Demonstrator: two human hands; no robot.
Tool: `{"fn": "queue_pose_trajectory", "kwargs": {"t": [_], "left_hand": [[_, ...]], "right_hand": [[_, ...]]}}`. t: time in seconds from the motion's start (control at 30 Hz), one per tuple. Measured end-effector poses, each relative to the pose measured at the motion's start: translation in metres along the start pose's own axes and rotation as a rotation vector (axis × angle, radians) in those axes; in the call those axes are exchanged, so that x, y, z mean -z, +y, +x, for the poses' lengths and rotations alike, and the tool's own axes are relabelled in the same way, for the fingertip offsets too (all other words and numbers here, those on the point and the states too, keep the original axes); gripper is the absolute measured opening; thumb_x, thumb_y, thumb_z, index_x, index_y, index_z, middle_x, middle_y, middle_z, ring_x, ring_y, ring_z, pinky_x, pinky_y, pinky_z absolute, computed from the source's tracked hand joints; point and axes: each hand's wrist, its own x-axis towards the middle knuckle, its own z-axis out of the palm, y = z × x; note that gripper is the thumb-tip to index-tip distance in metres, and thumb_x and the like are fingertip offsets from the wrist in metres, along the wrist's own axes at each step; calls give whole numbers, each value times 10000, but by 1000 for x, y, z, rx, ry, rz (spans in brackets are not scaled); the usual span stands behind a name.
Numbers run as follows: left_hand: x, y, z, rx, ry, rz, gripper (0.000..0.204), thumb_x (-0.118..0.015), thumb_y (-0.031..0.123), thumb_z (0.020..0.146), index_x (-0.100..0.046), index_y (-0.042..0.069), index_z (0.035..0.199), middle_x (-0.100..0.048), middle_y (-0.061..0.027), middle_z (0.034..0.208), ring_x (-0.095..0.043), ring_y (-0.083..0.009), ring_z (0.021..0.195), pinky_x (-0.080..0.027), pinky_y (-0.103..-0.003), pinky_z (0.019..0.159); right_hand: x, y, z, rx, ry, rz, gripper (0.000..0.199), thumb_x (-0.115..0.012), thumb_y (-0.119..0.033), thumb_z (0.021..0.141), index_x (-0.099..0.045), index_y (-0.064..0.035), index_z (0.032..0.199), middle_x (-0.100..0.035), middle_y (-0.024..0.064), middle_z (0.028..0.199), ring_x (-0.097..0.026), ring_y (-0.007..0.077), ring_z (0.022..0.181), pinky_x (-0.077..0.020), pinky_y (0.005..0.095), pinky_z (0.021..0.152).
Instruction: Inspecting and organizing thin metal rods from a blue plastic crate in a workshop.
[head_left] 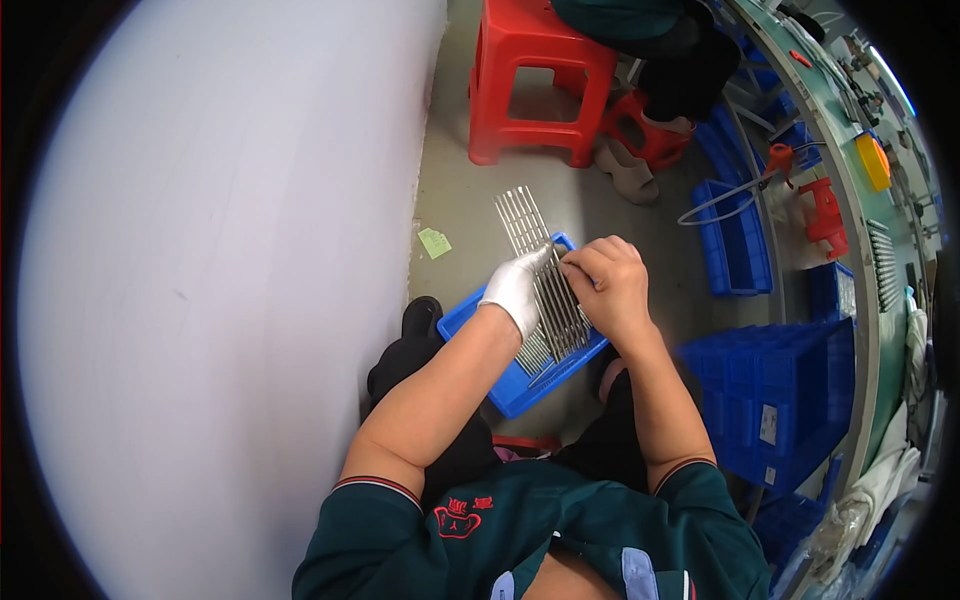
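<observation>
My left hand [515, 292], in a white glove, is closed around a row of thin, shiny metal rods [523, 217] held tilted in front of me. The thumb lies across them, and the other fingers are hidden behind. At the row's right edge my bare right hand [612, 284] has thumb and forefinger pinched together against the rods. What sits in that pinch is too small to make out. Below both hands a blue plastic bin [515, 392] stands between my legs, with more metal rods [534, 352] lying in it.
A white wall [230, 300] runs along my left. Ahead are a red stool [545, 45] and a seated person's leg and shoe [627, 172]. Stacked blue bins [765, 390] stand at right beneath a green-topped bench [885, 345]. A green paper slip [434, 242] lies on the floor.
</observation>
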Motion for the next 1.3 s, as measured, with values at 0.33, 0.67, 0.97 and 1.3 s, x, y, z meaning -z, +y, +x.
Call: {"fn": "queue_pose_trajectory", "kwargs": {"t": [0.33, 0.67, 0.97, 1.3], "left_hand": [[1, -1, -1, 5, 13, 17, 151, -521, 193, 936, -617, 79, 962, -643, -72, 888, -627, -207, 796, -518, -360, 731], [3, -5, 4, -54, 80, 80, 135, -535, 187, 929, -607, 77, 963, -642, -80, 895, -631, -228, 805, -525, -382, 754], [6, -9, 5, -69, 42, 61, 138, -521, 192, 936, -593, 83, 982, -632, -82, 893, -625, -229, 801, -525, -393, 738], [-3, -5, -24, -26, 14, 61, 174, -495, 212, 947, -584, 84, 1024, -632, -86, 934, -634, -237, 828, -530, -406, 741]], "right_hand": [[0, 0, 3, 159, -11, -67, 71, -695, -77, 661, -629, -89, 684, -580, 29, 678, -547, 235, 678, -410, 365, 643], [0, -3, 1, 114, -29, -101, 88, -709, -67, 646, -637, -83, 695, -590, 31, 677, -555, 233, 685, -415, 359, 655], [4, 3, 1, 104, -62, -47, 80, -706, -63, 654, -644, -77, 704, -592, 47, 668, -559, 244, 683, -419, 357, 649], [13, -15, -8, 93, -44, 28, 85, -712, -96, 692, -651, -61, 740, -587, 60, 669, -562, 251, 686, -435, 367, 672]]}}
